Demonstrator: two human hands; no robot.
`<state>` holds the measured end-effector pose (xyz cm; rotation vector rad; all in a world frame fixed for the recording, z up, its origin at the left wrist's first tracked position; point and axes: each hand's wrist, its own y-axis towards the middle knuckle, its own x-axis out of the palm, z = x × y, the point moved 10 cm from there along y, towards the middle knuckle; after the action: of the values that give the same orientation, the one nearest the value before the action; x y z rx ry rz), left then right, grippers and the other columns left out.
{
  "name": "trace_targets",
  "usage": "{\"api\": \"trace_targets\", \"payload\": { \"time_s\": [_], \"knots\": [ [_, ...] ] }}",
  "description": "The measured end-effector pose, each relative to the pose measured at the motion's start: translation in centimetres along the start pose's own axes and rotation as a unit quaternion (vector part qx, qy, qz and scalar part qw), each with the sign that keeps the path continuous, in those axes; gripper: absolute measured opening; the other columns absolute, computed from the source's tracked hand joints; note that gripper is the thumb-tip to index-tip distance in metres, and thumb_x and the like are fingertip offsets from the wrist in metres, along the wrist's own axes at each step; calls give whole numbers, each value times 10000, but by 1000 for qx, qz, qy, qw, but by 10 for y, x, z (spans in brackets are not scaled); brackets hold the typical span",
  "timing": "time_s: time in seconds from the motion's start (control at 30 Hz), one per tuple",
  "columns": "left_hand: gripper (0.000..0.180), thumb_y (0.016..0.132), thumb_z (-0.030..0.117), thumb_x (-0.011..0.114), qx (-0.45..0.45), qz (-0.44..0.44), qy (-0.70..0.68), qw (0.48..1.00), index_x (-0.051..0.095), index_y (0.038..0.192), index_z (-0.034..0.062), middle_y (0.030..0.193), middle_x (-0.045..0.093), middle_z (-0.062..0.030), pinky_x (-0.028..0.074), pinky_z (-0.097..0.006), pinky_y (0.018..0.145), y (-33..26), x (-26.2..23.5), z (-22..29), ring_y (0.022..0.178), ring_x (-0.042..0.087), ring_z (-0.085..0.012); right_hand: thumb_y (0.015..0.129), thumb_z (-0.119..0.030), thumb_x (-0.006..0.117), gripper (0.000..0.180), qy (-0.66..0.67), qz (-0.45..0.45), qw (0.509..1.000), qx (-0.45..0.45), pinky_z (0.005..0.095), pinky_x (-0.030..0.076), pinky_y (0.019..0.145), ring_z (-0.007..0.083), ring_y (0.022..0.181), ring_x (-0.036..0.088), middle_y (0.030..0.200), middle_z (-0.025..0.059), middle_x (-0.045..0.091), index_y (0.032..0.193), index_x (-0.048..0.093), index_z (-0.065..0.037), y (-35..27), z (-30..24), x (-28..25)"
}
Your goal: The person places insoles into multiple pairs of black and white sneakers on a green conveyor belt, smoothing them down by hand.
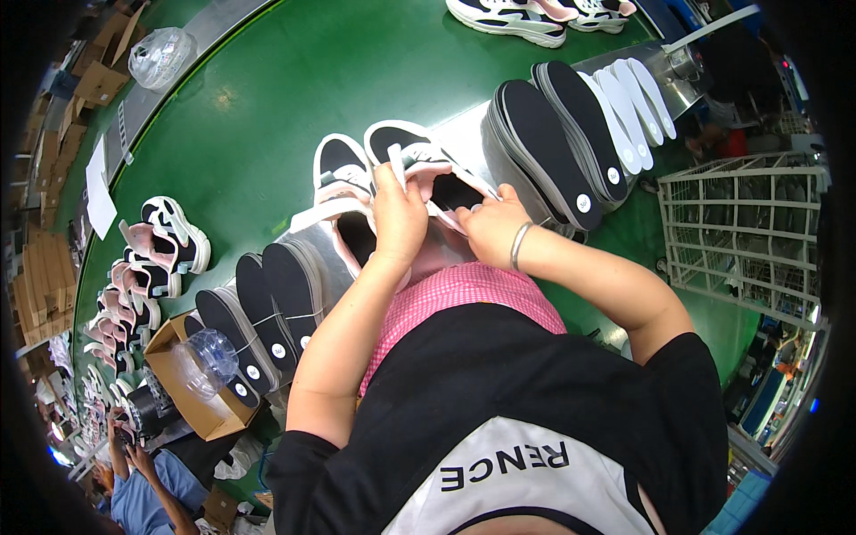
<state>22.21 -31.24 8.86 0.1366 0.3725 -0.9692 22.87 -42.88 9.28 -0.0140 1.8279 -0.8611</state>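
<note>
1. Sneaker (419, 160), black, white and pink, lies on the green counter (267, 116) edge just ahead of the person; long axis runs toe up-left, opening toward the body.
2. Left hand (399, 214) pinches the shoe's tongue, forearm angled up from lower left.
3. Right hand (489, 227) grips the white strap at the opening, fingers curled, wrist bangled.
4. Second sneaker (341, 174) sits just beside, parallel.

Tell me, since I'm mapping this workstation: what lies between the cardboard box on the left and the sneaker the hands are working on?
In the head view, a leaning row of black insoles fills the stretch between the cardboard box and the sneaker held by both hands.
</note>
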Motion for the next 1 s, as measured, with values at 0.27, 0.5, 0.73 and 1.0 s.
{"api": "trace_targets", "payload": {
  "time_s": [0.27,0.5,0.73,1.0],
  "knots": [
    [163,828,59,453,12,1,-2,1000,403,956,-30,839,556,-212,439,-379,675,10,10,11,785,568,-339,767,-275,512,288,126,11,988,88,335,456,740,284,821,599,843,165,622,833,643,-28,51,37,6],
    [190,825,72,462,43,12,4,999,392,981,-9,803,574,-243,437,-422,640,9,13,1,762,569,-393,754,-317,505,309,75,-87,983,144,300,445,781,236,862,603,876,119,634,868,658,-73,55,43,25],
    [217,834,84,460,40,7,14,999,378,1015,-2,814,569,-249,429,-422,644,4,10,2,771,560,-403,763,-345,503,342,60,-44,987,141,313,455,748,239,818,610,833,135,636,817,661,-47,47,41,16],
    [199,821,88,478,-6,-2,8,1000,423,981,-19,882,538,-221,420,-386,703,6,13,1,808,547,-354,764,-361,509,358,62,-41,990,118,325,457,734,249,802,612,812,137,637,798,656,-37,50,47,22]
  ]
}}
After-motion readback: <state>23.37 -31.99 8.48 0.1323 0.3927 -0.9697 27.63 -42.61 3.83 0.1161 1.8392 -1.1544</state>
